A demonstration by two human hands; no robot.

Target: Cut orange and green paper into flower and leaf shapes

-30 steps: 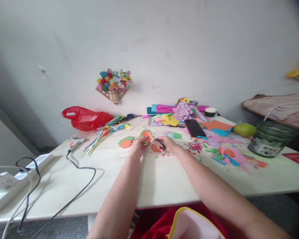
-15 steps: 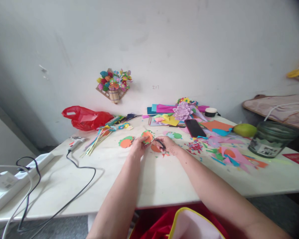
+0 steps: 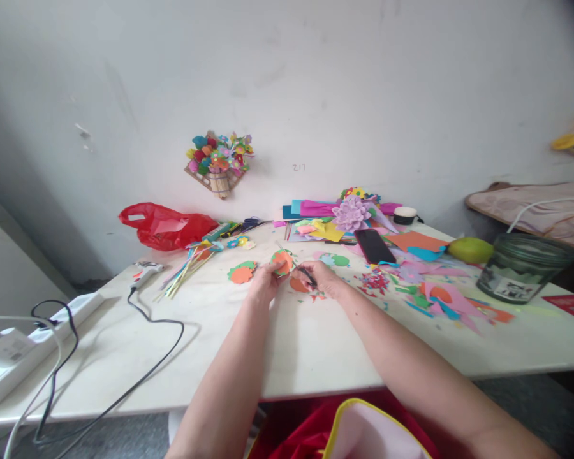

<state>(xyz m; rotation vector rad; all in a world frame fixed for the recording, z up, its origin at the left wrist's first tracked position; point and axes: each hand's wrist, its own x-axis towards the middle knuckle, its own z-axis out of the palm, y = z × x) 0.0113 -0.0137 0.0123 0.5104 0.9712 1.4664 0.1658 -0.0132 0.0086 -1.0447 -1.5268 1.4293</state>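
Orange paper flower [image 3: 282,261] with scissors [image 3: 305,274], mid-bench.
The flower is pinched at its near edge in the left hand [image 3: 264,282] grip. The scissors, clasped in the right hand [image 3: 326,278] grip, are pointed up-left at it. Bare bench [image 3: 316,344] is left nearward. A flower cut-out [image 3: 242,273] lies left; a phone [image 3: 374,246] and scraps [image 3: 440,296] lie right.

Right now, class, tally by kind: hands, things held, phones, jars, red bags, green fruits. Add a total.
Hands: 2 (left hand, right hand)
Held things: 2 (flower, scissors)
Phone: 1
Jar: 1
Red bag: 1
Green fruit: 1
Total: 8
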